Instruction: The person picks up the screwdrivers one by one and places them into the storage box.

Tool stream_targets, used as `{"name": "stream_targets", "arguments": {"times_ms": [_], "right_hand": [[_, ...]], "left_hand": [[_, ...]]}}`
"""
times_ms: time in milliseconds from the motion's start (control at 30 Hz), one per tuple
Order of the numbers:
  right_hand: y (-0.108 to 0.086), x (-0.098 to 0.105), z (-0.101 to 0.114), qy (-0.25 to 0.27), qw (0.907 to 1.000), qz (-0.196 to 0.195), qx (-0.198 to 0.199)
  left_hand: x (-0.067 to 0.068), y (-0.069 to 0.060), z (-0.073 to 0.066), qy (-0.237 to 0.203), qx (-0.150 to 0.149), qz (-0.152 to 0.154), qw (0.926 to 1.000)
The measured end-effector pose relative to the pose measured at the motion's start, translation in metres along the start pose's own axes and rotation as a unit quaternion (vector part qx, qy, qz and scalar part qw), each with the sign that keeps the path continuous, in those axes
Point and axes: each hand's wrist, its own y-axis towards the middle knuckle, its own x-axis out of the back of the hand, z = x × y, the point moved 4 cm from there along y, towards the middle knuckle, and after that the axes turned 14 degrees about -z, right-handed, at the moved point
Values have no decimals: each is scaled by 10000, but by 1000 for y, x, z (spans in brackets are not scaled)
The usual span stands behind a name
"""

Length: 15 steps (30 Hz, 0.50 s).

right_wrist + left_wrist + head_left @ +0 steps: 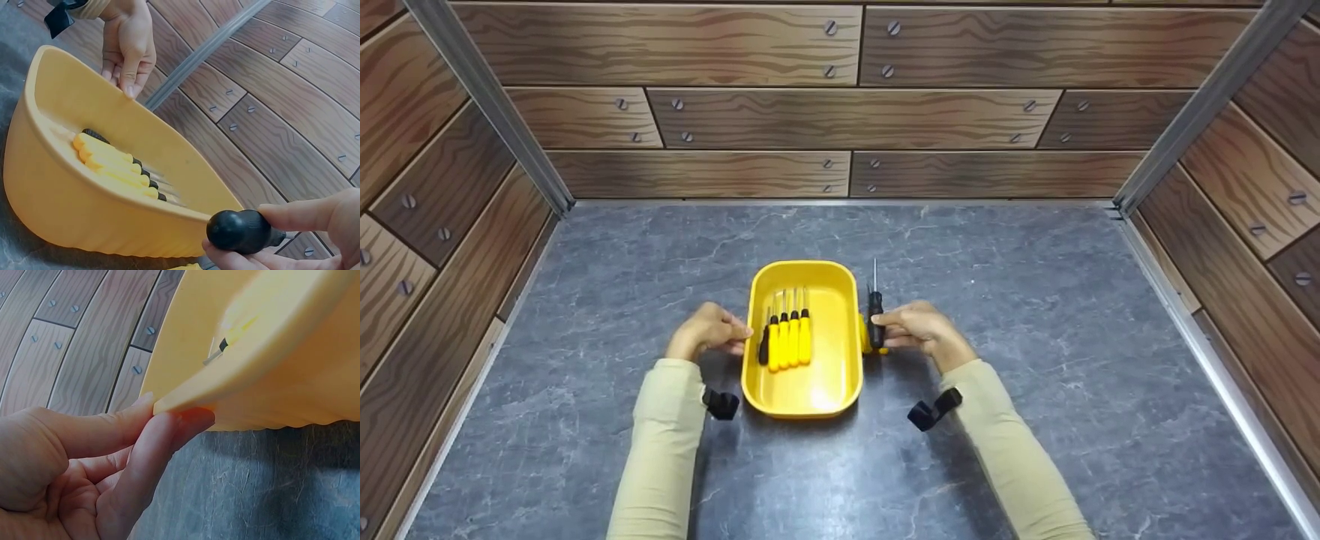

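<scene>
A yellow tray (829, 390) with rounded corners stands on the table. My left hand (709, 330) pinches its left rim between thumb and fingers; the left wrist view shows this rim (225, 379) up close. Just right of the tray, my right hand (919, 330) holds a black-handled screwdriver (876, 322), its shaft pointing away from me. In the tray, towards the left, several yellow-handled screwdrivers (789, 345) lie side by side, with a black-handled one (763, 346) at their left end.
Something yellow (865, 341), partly hidden by the right hand and the held screwdriver, lies against the tray's right side. Wood-patterned walls (840, 116) enclose the grey marbled tabletop (1035, 300) at the back and both sides. Metal rails run along the corners.
</scene>
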Motion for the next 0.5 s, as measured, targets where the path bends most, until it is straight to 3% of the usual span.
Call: {"name": "stream_targets", "arguments": {"times_ms": [500], "right_hand": [[-6, -12, 7, -105, 9999, 75, 99]], "left_hand": [[0, 0, 0, 2, 52, -17, 10000]]}}
